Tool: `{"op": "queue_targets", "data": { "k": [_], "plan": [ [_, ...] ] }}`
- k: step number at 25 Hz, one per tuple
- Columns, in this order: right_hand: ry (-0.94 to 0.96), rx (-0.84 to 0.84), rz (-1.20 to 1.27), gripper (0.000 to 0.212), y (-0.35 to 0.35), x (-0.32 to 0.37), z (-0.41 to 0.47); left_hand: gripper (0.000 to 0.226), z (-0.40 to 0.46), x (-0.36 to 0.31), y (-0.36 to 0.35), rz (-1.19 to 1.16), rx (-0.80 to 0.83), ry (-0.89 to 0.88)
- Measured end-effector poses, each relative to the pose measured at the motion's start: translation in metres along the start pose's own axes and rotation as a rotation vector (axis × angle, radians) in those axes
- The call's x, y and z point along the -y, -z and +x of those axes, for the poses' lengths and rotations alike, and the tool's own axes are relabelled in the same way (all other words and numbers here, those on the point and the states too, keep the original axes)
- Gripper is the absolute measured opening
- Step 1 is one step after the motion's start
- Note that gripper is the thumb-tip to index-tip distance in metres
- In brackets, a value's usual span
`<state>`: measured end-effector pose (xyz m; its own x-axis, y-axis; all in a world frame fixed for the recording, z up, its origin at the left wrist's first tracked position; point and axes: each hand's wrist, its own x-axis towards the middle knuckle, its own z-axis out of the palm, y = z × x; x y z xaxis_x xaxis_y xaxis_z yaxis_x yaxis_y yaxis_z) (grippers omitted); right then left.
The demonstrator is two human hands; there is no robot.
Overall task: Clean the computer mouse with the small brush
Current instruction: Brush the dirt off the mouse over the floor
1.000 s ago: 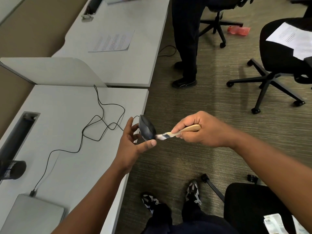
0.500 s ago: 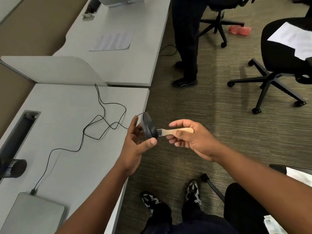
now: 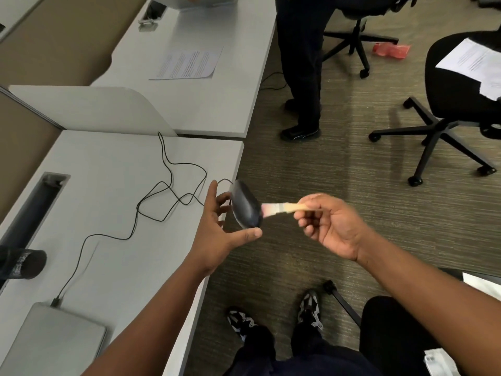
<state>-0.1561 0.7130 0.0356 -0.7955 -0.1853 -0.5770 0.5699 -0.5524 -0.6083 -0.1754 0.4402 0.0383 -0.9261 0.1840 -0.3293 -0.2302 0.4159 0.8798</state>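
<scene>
Smooth, dark grey, oval plastic computer mouse (image 3: 245, 204), held in the air just past the right edge of the near desk, tipped on edge with its domed back facing right. Left hand (image 3: 217, 232) grips it: thumb under the lower end, fingers behind the far side. Thin black cable (image 3: 162, 196) runs from the mouse's top end and lies in loose loops across the pale grey matte laminate desk (image 3: 108, 240), ending at a plug beside a flat silver laptop (image 3: 51, 343) with rounded corners at the near left.

Small flat brush (image 3: 282, 208), pale wooden handle, metal ferrule, whitish bristles blurred and touching the mouse's right side. Right hand (image 3: 330, 226) pinches the handle between thumb and curled fingers, palm turned up.

Black cylinder (image 3: 21, 263) lies at the desk's left edge beside a long rectangular cable slot (image 3: 35, 210). A curved pale divider panel (image 3: 95, 109) separates a far desk carrying a printed sheet (image 3: 187, 63).

Floor: ribbed grey-brown carpet (image 3: 352, 172). Black swivel chair (image 3: 455, 104) on a five-star castor base at right, white papers on its seat. Another person's dark trousers and shoes (image 3: 301, 77) stand at far centre.
</scene>
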Motion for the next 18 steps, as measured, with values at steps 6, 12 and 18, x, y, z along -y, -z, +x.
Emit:
{"op": "queue_targets", "data": {
  "k": [6, 12, 18],
  "plan": [
    [0.4, 0.144, -0.7, 0.011, -0.016, 0.047, -0.002, 0.176, 0.004, -0.018, -0.004, 0.51, 0.051, -0.145],
    [0.64, 0.187, -1.067, 0.007, -0.029, 0.033, -0.003, 0.174, 0.005, -0.017, -0.003, 0.444, 0.108, -0.209],
    [0.634, 0.177, -1.008, 0.006, -0.027, 0.028, -0.003, 0.167, 0.006, -0.001, 0.0, 0.318, 0.058, -0.234]
  ]
}}
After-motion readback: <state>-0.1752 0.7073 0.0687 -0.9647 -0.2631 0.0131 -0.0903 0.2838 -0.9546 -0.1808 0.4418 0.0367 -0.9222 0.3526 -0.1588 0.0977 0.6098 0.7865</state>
